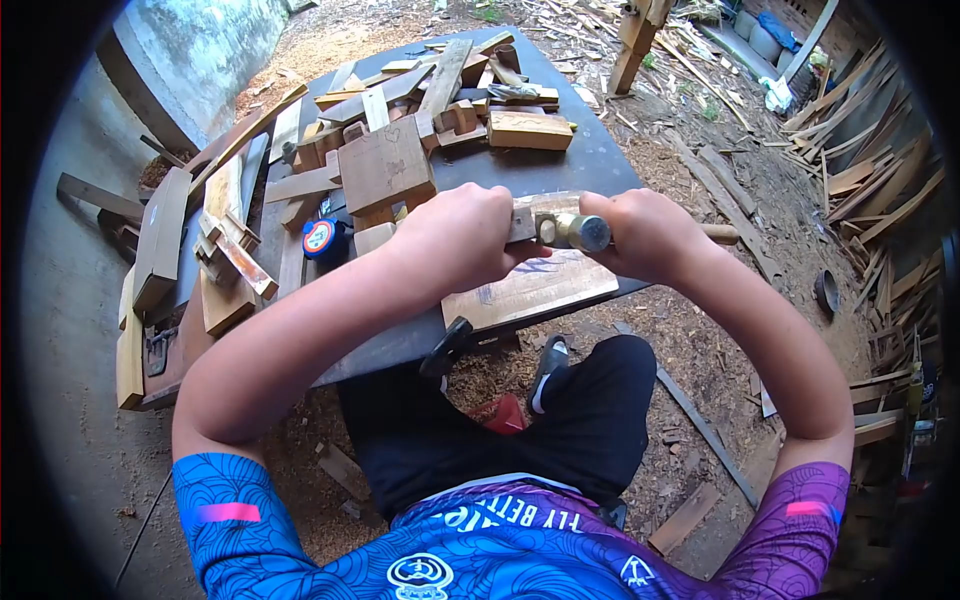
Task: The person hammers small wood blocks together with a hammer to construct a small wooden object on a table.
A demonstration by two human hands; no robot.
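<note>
My right hand (650, 238) is closed round a hammer (590, 234), whose round metal face points towards me. Its wooden handle end sticks out to the right of the fist. Just left of the hammer head, my left hand (470, 240) is closed on a small flat grey-brown piece (522, 224); most of it is hidden by the fingers, and I cannot tell what it is. Both hands are close together over a pale wooden board (540, 297) with dark blue marks, at the near edge of the dark table (385, 345).
Wood offcuts (440, 85), a thick wooden block (387, 165) and a blue tape measure (323, 239) lie on the table. A dark-handled tool (447, 345) juts over the near edge. A wooden post (638, 45) stands behind; scrap wood (885, 190) is piled at right.
</note>
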